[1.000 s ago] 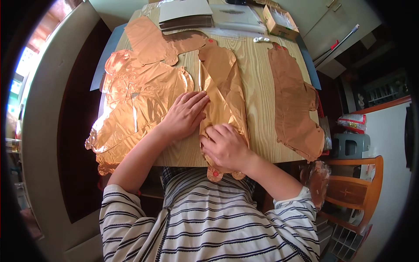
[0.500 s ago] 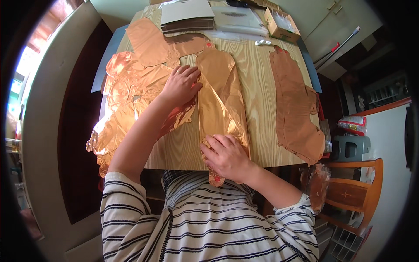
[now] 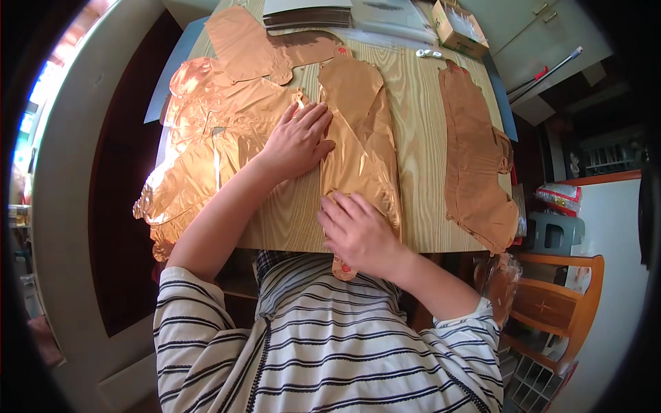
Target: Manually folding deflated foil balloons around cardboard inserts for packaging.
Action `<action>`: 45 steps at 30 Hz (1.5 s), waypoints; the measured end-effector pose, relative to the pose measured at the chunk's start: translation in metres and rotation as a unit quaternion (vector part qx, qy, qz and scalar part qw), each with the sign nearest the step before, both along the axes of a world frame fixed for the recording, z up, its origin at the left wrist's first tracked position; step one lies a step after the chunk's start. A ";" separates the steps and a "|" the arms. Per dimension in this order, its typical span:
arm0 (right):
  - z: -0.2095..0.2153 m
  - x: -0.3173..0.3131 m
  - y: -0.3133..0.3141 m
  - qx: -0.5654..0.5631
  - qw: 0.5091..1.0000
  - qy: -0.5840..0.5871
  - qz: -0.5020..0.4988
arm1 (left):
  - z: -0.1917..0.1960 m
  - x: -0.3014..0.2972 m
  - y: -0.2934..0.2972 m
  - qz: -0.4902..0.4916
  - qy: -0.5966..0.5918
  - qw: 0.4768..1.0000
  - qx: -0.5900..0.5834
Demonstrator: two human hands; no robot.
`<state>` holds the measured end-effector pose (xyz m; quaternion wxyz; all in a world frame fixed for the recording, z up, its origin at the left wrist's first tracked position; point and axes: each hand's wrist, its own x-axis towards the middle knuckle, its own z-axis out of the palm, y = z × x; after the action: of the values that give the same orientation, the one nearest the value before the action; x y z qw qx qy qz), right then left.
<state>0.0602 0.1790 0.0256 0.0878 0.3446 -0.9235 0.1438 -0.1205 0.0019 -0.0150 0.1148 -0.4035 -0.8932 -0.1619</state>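
A flat copper-coloured foil balloon (image 3: 358,148), folded into a long strip, lies lengthwise in front of me. Its narrow near end hangs over the table edge. My left hand (image 3: 297,142) rests flat with fingers outstretched across the strip's left edge. On the near part of the strip lies my right hand (image 3: 365,233), palm down, fingers slightly bent and a little blurred, pressing rather than gripping. Left of the strip, beside my left forearm, a wrinkled pile of shiny foil balloons (image 3: 200,131) is spread out.
Another folded foil balloon (image 3: 475,158) lies at the table's right. A flat foil piece (image 3: 241,48) is at the far left. Stacked cards (image 3: 306,15), clear plastic sleeves (image 3: 392,24) and a small cardboard box (image 3: 461,31) stand at the back. A wooden chair (image 3: 551,310) is at right.
The view has shifted, so the table sits higher. My left hand has slid nearer along the strip. A reddish foil flap under it no longer shows; bare wood is there.
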 end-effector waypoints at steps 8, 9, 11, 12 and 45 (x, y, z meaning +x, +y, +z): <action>0.001 0.018 0.018 -0.090 0.995 -0.051 -0.011 | 0.000 0.002 0.001 0.013 -0.009 1.000 0.001; 0.003 0.010 0.023 -0.123 0.991 -0.057 -0.022 | 0.001 0.002 0.000 0.015 -0.009 1.000 -0.003; 0.010 -0.011 0.035 -0.120 0.991 -0.027 -0.054 | -0.001 0.003 0.000 0.019 -0.012 1.000 -0.011; 0.010 -0.021 0.040 -0.114 0.991 -0.016 -0.075 | -0.001 0.004 0.001 0.020 -0.008 1.000 -0.015; -0.025 -0.065 0.093 0.044 0.966 -0.121 -0.225 | 0.004 0.054 0.017 -0.017 -0.027 0.996 -0.088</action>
<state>-0.0046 0.2725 0.0009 -0.0096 0.1120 -0.9864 0.1197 -0.0670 0.0186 -0.0109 0.0522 -0.4227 -0.8997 -0.0955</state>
